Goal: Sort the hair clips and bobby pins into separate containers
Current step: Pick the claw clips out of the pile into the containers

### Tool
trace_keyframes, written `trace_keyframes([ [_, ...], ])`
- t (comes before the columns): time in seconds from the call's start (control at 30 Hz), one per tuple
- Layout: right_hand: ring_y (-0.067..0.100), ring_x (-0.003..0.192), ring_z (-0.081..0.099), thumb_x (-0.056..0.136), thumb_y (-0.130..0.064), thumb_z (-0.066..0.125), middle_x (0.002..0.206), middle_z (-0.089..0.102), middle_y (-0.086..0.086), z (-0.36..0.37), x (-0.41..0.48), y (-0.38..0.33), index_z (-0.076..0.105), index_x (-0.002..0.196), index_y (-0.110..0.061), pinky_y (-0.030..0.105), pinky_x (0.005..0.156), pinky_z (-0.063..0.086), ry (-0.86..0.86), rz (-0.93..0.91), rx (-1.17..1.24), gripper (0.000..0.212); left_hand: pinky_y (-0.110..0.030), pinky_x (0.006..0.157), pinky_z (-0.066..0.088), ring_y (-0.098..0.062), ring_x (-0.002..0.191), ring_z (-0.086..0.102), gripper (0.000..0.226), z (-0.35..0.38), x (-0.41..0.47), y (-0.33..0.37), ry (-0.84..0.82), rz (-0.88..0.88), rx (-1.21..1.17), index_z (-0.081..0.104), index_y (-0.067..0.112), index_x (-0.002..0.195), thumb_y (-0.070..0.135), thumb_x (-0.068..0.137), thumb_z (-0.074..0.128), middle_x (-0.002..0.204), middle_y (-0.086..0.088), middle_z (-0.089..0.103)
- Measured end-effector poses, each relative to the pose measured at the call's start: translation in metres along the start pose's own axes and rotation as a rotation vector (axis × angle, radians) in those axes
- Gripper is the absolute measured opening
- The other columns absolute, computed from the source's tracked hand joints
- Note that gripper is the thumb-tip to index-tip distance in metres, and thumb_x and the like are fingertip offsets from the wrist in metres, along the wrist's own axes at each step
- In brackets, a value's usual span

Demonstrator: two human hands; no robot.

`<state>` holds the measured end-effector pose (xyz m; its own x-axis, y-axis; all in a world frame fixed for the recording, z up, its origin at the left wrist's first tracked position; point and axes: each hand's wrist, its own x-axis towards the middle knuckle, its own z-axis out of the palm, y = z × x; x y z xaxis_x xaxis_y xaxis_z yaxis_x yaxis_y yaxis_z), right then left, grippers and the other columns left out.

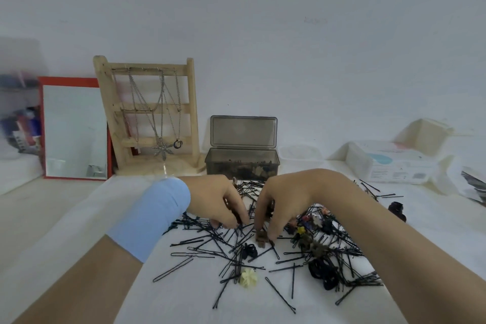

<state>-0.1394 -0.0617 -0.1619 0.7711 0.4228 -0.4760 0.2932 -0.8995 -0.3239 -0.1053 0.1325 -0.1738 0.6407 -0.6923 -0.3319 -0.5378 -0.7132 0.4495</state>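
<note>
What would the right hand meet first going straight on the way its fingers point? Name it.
Probably the small brown hair clip below the right hand's downward fingertips, among the bobby pins; whether they touch is unclear.

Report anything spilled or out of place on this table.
Pins and clips lie mixed in a loose, tangled heap across the table. A few stray pins lie off to the right by the wipes pack, and one dark clip sits apart there.
</note>
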Motion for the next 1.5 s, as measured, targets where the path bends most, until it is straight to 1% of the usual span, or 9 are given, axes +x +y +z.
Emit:
trace_keyframes([
  [0.13, 0.005, 0.075, 0.063, 0.073, -0.037, 0.085, 0.077, 0.069, -0.019, 0.01, 0.01, -0.003, 0.077, 0.088, -0.038, 0.028, 0.073, 0.055, 0.014, 0.022, -0.077, 0.017, -0.028, 0.089, 0.054, -0.011, 0.09, 0.069, 0.02, 0.018, -0.007, 0.012, -0.005, 0.003, 0.062, 0.076, 0.047, 0.098, 0.047, 0.078, 0.077, 0.087, 0.029, 0.068],
  [0.3, 0.02, 0.084, 0.071, 0.079, -0.035, 0.08, 0.087, 0.076, -0.004, 0.012, 0.01, 0.0, 0.077, 0.093, -0.032, 0.036, 0.081, 0.059, 0.082, 0.058, -0.123, 0.015, -0.018, 0.078, 0.047, 0.006, 0.083, 0.058, 0.02, 0.035, -0.003, 0.018, 0.062, 0.025, 0.128, 0.078, 0.043, 0.098, 0.044, 0.078, 0.079, 0.089, 0.032, 0.065],
  [0.47, 0.002, 0.057, 0.064, 0.085, -0.021, 0.077, 0.06, 0.07, -0.014, 0.002, -0.01, 0.0, 0.078, 0.099, -0.019, 0.022, 0.065, 0.056, 0.162, 0.024, -0.004, 0.014, -0.013, 0.072, 0.042, 0.008, 0.078, 0.059, 0.017, 0.022, -0.013, 0.009, 0.114, 0.037, 0.091, 0.077, 0.039, 0.101, 0.038, 0.084, 0.075, 0.091, 0.028, 0.068],
  [0.6, 0.003, 0.056, 0.065, 0.087, -0.022, 0.072, 0.062, 0.071, -0.01, -0.013, -0.005, 0.002, 0.079, 0.095, -0.022, 0.018, 0.06, 0.051, 0.427, 0.008, 0.049, 0.011, -0.007, 0.061, 0.039, 0.01, 0.065, 0.058, 0.015, 0.002, -0.012, -0.002, 0.343, 0.003, 0.024, 0.076, 0.034, 0.103, 0.031, 0.089, 0.072, 0.075, 0.03, 0.063],
  [0.83, 0.012, 0.078, 0.063, 0.093, -0.021, 0.065, 0.097, 0.069, -0.007, -0.051, 0.049, 0.03, 0.078, 0.095, -0.03, 0.019, 0.063, 0.05, 0.862, 0.095, 0.077, 0.017, -0.028, 0.093, 0.044, -0.011, 0.096, 0.054, 0.018, -0.036, 0.044, -0.022, 0.797, -0.05, 0.012, 0.072, 0.025, 0.111, 0.023, 0.095, 0.065, 0.112, 0.01, 0.062],
  [1.1, 0.022, 0.091, 0.062, 0.094, -0.039, 0.065, 0.103, 0.069, -0.003, -0.048, 0.098, 0.046, 0.07, 0.118, -0.03, 0.034, 0.078, 0.053, 0.79, 0.171, -0.07, 0.026, -0.034, 0.104, 0.043, -0.018, 0.118, 0.058, 0.031, -0.041, 0.081, -0.038, 0.665, -0.105, 0.054, 0.065, 0.023, 0.128, 0.02, 0.097, 0.061, 0.13, 0.002, 0.063],
  [1.27, 0.015, 0.093, 0.065, 0.09, -0.02, 0.067, 0.091, 0.067, -0.012, -0.046, 0.084, 0.034, 0.07, 0.087, -0.031, 0.033, 0.084, 0.055, 0.801, -0.004, -0.037, 0.012, -0.031, 0.099, 0.046, -0.012, 0.109, 0.06, 0.026, -0.039, 0.066, -0.044, 0.675, -0.055, 0.063, 0.07, 0.026, 0.12, 0.018, 0.096, 0.061, 0.121, 0.008, 0.066],
  [1.4, -0.003, 0.076, 0.062, 0.085, -0.026, 0.074, 0.082, 0.069, -0.019, -0.036, 0.049, 0.0, 0.077, 0.088, -0.031, 0.014, 0.071, 0.047, 0.531, -0.171, -0.014, 0.006, -0.034, 0.095, 0.049, -0.009, 0.101, 0.06, 0.018, -0.031, 0.043, -0.048, 0.603, -0.048, 0.076, 0.07, 0.035, 0.102, 0.021, 0.095, 0.063, 0.105, 0.015, 0.067],
  [1.5, 0.005, 0.067, 0.066, 0.083, -0.032, 0.079, 0.086, 0.075, -0.009, -0.021, 0.024, -0.029, 0.076, 0.091, -0.027, 0.029, 0.07, 0.056, 0.2, -0.212, 0.053, 0.009, -0.03, 0.09, 0.048, -0.007, 0.097, 0.061, 0.014, -0.021, 0.025, -0.052, 0.48, -0.097, 0.109, 0.071, 0.036, 0.102, 0.026, 0.094, 0.064, 0.1, 0.018, 0.065],
])
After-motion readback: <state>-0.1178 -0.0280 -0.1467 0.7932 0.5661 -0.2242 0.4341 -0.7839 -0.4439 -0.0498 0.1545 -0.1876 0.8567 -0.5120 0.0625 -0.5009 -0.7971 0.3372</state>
